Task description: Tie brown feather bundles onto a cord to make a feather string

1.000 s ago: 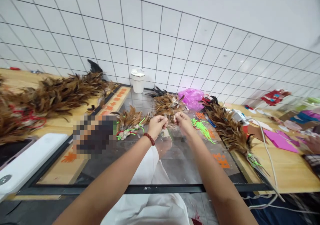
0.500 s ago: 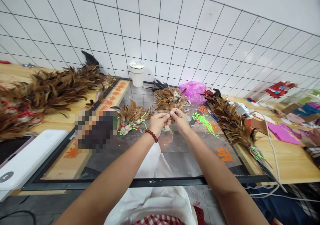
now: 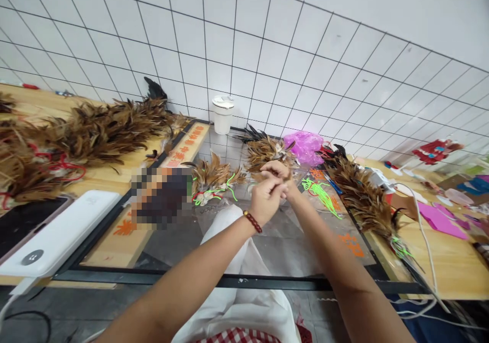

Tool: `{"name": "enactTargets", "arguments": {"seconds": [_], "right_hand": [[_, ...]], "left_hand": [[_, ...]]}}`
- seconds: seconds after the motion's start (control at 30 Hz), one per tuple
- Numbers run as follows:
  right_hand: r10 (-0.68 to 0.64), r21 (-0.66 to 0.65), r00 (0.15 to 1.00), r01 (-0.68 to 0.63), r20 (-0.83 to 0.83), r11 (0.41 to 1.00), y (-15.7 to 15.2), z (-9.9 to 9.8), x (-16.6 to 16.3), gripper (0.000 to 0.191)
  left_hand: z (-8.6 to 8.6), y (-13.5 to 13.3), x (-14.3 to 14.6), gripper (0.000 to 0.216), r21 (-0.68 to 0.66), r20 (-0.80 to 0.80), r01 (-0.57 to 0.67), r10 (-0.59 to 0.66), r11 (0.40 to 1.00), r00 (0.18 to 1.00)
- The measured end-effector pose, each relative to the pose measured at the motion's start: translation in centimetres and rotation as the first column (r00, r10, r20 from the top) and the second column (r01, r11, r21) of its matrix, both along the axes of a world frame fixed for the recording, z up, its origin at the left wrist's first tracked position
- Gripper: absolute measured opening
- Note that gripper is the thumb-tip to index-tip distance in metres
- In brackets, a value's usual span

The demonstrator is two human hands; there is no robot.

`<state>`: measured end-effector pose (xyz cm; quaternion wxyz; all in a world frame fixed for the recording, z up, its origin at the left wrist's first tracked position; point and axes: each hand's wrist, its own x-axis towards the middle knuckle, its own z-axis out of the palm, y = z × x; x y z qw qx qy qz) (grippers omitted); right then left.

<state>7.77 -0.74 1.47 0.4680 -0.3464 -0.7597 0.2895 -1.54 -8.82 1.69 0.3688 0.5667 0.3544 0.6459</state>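
My left hand [image 3: 266, 198], with a dark red bead bracelet [image 3: 252, 222] at its wrist, is closed in a pinch above the glass panel [image 3: 244, 249]. Whatever its fingertips hold is too small to make out. Just behind it my right hand [image 3: 278, 171] crosses to the left, fingers bent and closed, partly hidden by the left hand. Anything in its grip is hidden too. Beyond the hands lies a bunch of brown feathers [image 3: 263, 152]. Another feather bunch [image 3: 214, 176], tied with green and red cord, is to the left. Bright green cords [image 3: 321, 194] lie to the right.
A white lidded cup [image 3: 222, 116] and a pink plastic bag [image 3: 303, 147] stand along the tiled wall. Long feather bundles lie at left [image 3: 103, 129] and right [image 3: 355, 185]. A white power bank [image 3: 61, 233] is at left; a white cable [image 3: 424, 241] hangs at right.
The fingertips were pinched together; now my right hand has moved left behind my left hand, and the wrists nearly cross. The camera view has shifted slightly left.
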Motion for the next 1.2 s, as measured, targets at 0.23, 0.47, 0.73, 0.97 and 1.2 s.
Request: {"name": "enactTargets", "arguments": {"seconds": [0.23, 0.47, 0.73, 0.97, 1.2], "right_hand": [[-0.027, 0.364, 0.755, -0.283, 0.655, 0.887, 0.3, -0.1, -5.0, 0.023], [-0.184, 0.581, 0.781, -0.261, 0.596, 0.771, 2.5, 3.6, -5.6, 0.025], [-0.119, 0.492, 0.854, -0.173, 0.506, 0.853, 6.1, 2.3, -7.0, 0.032], [-0.266, 0.364, 0.899, 0.132, 0.348, 0.922, 2.5, 1.9, 3.3, 0.021], [-0.391, 0.325, 0.665, 0.229, 0.636, 0.918, -1.3, -0.7, 7.3, 0.025]], "left_hand": [[1.0, -2.0, 0.1, 0.017, 0.558, -0.304, 0.102, 0.088, 0.823, 0.949], [0.9, -1.4, 0.1, 0.015, 0.303, -0.123, -0.04, 0.081, 0.952, 0.989], [0.6, 0.1, -0.3, 0.016, -0.109, 0.201, -0.039, 0.06, 0.993, 0.978], [-0.9, 3.7, -1.7, 0.022, -0.408, 0.59, 0.067, 0.207, 0.911, 0.78], [-2.1, 4.6, -2.6, 0.025, -0.453, 0.591, 0.111, 0.204, 0.885, 0.781]]}}
